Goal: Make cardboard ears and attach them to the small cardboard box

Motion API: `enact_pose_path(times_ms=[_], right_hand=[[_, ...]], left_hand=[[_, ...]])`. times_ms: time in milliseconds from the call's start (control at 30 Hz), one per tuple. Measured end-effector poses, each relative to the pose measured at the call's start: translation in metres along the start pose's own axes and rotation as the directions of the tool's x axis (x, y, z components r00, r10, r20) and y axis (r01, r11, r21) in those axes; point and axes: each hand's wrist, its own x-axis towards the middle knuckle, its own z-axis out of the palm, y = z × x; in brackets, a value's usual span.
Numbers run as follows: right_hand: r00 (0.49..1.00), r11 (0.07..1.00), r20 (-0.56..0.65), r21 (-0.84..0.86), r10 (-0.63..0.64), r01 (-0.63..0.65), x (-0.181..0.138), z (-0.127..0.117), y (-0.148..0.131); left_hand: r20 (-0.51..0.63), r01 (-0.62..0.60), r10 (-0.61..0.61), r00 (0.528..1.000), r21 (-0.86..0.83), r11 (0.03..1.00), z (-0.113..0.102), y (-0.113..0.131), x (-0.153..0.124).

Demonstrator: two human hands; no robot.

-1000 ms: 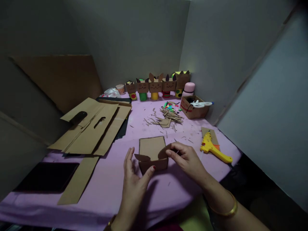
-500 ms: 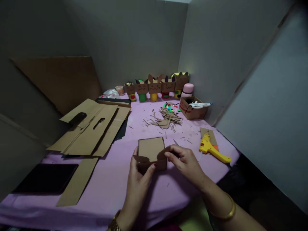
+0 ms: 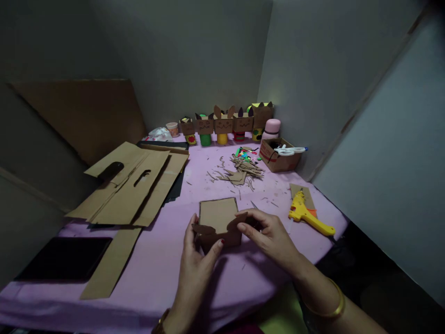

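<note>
A small open cardboard box [image 3: 222, 240] sits on the purple cloth in front of me, with two rounded cardboard ear pieces on its near edge. My left hand [image 3: 200, 253] grips the box's left side, thumb on the near wall and fingers around the left side. Between the thumb and fingers of my right hand [image 3: 267, 232] is the right cardboard ear [image 3: 237, 221], pinched at the box's near right corner. The left cardboard ear [image 3: 204, 229] stands at the near left corner, close to my left fingers.
A yellow glue gun [image 3: 309, 219] lies at right on a cardboard piece. Cardboard scraps [image 3: 245, 169] are heaped mid-table, with decorated cardboard figures [image 3: 222, 125] behind. Flat cardboard sheets [image 3: 128, 185] and a black tablet-like slab [image 3: 64, 259] lie left. A cardboard box [image 3: 278, 160] holds white-handled scissors.
My right fingers have shifted slightly on the right ear. My left fingers have loosened a little along the box's left side. The box stays in about the same place.
</note>
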Motion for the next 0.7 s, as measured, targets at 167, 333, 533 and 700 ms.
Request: enact_pose_path(times_ms=[167,333,533,700], right_hand=[[0.999,1.000,0.030,0.014,0.019,-0.019,-0.001,0.000,-0.001],[0.997,0.996,0.036,0.043,0.073,-0.074,-0.003,0.001,-0.003],[0.991,0.992,-0.038,0.017,0.128,-0.127,-0.014,-0.002,0.001],[0.946,0.957,-0.173,0.147,0.275,-0.251,-0.052,0.014,0.016]], left_hand=[[-0.017,-0.042,0.043,0.999,0.024,0.999,-0.003,0.001,-0.001],[-0.034,-0.054,0.056,0.998,0.049,0.997,-0.007,-0.002,-0.003],[-0.060,-0.056,0.057,0.997,0.027,0.998,-0.015,-0.017,-0.013],[-0.148,-0.113,0.127,0.981,0.104,0.988,-0.020,-0.024,-0.040]])
